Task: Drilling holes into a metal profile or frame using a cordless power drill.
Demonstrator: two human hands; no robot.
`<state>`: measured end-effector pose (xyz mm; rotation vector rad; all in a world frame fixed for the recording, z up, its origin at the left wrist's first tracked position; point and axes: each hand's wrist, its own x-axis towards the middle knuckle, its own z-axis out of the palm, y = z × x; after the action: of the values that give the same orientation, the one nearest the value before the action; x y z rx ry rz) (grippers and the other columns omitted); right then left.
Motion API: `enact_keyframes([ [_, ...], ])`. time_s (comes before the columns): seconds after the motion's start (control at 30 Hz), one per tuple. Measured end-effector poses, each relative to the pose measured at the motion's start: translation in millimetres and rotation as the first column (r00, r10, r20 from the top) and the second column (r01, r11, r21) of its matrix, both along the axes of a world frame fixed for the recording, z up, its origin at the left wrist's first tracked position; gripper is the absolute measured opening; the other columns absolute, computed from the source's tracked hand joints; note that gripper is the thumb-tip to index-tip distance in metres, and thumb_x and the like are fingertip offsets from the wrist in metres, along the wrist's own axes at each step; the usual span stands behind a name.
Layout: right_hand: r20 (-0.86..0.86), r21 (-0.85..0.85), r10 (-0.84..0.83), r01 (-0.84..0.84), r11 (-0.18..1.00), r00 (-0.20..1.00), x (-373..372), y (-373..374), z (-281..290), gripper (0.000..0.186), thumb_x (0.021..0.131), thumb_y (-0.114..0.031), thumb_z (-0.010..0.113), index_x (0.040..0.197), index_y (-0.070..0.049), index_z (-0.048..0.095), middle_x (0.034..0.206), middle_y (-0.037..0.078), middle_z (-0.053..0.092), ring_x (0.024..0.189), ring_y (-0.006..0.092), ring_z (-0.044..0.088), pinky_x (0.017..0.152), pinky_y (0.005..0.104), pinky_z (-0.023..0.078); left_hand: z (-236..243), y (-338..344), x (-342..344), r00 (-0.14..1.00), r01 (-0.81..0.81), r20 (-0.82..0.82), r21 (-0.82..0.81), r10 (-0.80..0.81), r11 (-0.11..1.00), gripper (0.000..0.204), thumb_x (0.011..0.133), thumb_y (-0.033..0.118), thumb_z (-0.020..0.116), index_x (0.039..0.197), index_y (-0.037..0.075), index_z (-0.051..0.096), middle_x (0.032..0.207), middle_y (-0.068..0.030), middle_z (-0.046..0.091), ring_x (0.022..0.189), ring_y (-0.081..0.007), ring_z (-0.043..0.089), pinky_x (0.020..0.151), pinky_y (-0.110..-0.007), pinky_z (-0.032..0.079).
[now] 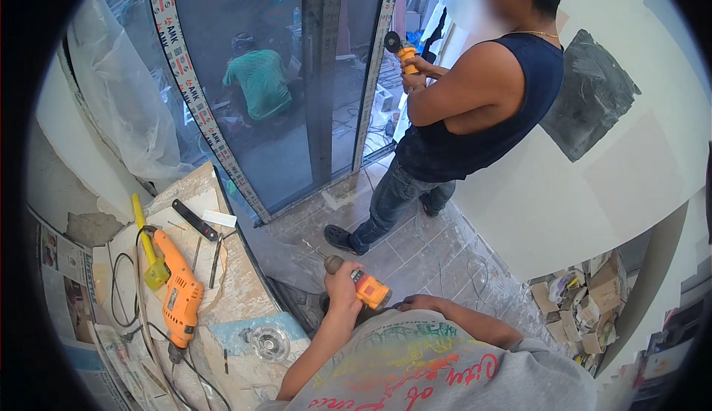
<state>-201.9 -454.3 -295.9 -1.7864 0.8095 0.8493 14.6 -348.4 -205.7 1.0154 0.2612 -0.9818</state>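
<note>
My left hand [342, 286] is wrapped round the grip of a cordless drill [372, 290] with an orange and black body. Its dark chuck and a thin bit point away from me, up and to the left. My right hand [417, 303] rests against my waist beside the drill, its fingers mostly hidden by my shirt and body. On the worktable [248, 292] to my left lie an orange corded drill [181, 292] with a yellow side handle, loose drill bits [215, 261], a black folding tool [194, 220] and a clear round disc [268, 343] on a blue sheet.
A co-worker [475, 107] stands ahead on the tiled floor [415, 251], holding a yellow angle grinder [405, 53]. Behind the glass door [252, 10], another person [259, 81] crouches. Cables cross the floor. Torn cardboard [586, 300] is piled at right. Plastic sheeting [126, 84] hangs at left.
</note>
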Motion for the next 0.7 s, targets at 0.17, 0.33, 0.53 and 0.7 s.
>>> enact_keyframes([
  [0.17, 0.061, -0.043, 0.106, -0.103, 0.994, 0.993, 6, 4, 20, 0.061, 0.088, -0.051, 0.051, 0.128, -0.005, 0.055, 0.127, 0.019, 0.057, 0.119, 0.0323, 0.053, 0.101, 0.0392, 0.040, -3, 3, 1, 1.000, -0.012, 0.014, 0.012, 0.012, 1.000, 0.009, 0.075, 0.004, 0.058, 0.081, -0.002, 0.054, 0.073, -0.0145, 0.061, 0.062, -0.0248, 0.061, 0.059, -0.037, 0.053],
  [0.33, 0.051, -0.002, 0.032, -0.032, 0.999, 0.998, 4, 2, 17, 0.061, 0.088, -0.051, 0.052, 0.127, -0.004, 0.056, 0.125, 0.019, 0.059, 0.117, 0.0314, 0.054, 0.100, 0.0382, 0.041, 2, 0, 1, 1.000, -0.008, 0.005, 0.037, 0.007, 0.999, 0.010, 0.076, 0.005, 0.058, 0.082, -0.001, 0.054, 0.074, -0.0147, 0.061, 0.063, -0.0245, 0.062, 0.059, -0.037, 0.053],
  [0.53, 0.028, -0.036, 0.035, -0.034, 0.999, 0.999, 8, 4, 27, 0.061, 0.088, -0.050, 0.052, 0.127, -0.004, 0.056, 0.125, 0.019, 0.059, 0.117, 0.0311, 0.055, 0.100, 0.0382, 0.041, 3, 1, 1, 1.000, 0.002, -0.003, 0.024, -0.002, 1.000, 0.010, 0.076, 0.006, 0.059, 0.082, -0.001, 0.054, 0.074, -0.0146, 0.062, 0.063, -0.0243, 0.062, 0.059, -0.037, 0.053],
  [0.7, 0.011, -0.046, 0.184, -0.183, 0.982, 0.983, 5, 3, 21, 0.043, 0.095, -0.040, 0.042, 0.130, -0.021, 0.056, 0.132, 0.017, 0.052, 0.123, 0.0347, 0.048, 0.105, 0.0409, 0.037, 4, 1, 1, 1.000, 0.026, -0.002, 0.014, -0.026, 1.000, 0.010, 0.076, 0.006, 0.058, 0.081, -0.002, 0.054, 0.074, -0.0146, 0.062, 0.063, -0.0242, 0.062, 0.060, -0.037, 0.053],
])
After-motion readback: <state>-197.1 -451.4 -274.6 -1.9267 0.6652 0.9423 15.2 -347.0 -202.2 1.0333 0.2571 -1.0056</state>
